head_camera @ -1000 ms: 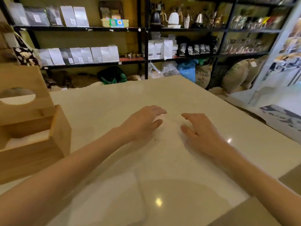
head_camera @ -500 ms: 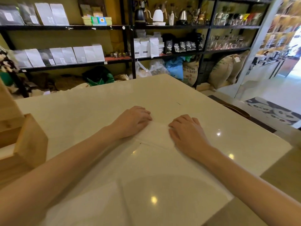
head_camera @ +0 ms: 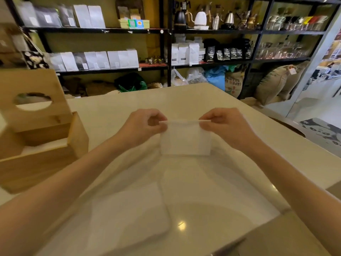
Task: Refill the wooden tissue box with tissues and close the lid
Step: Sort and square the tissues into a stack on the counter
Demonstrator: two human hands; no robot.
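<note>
A folded white tissue (head_camera: 185, 138) hangs above the middle of the pale table (head_camera: 184, 191). My left hand (head_camera: 145, 124) pinches its top left corner and my right hand (head_camera: 224, 124) pinches its top right corner. The wooden tissue box (head_camera: 42, 159) stands at the left edge of the table, well to the left of both hands. Its lid (head_camera: 35, 100), with an oval slot, is raised upright behind it. White tissue shows inside the box.
Black shelves (head_camera: 166, 32) with bags, kettles and jars line the wall behind the table. Sacks (head_camera: 276, 82) lie on the floor to the right. The table's right edge (head_camera: 295, 133) drops off to a floor with a patterned mat (head_camera: 323, 132).
Both hands were flat on the table a second ago. They have closed on a tissue and lifted it off the surface. The view has swung left, bringing the box back in.
</note>
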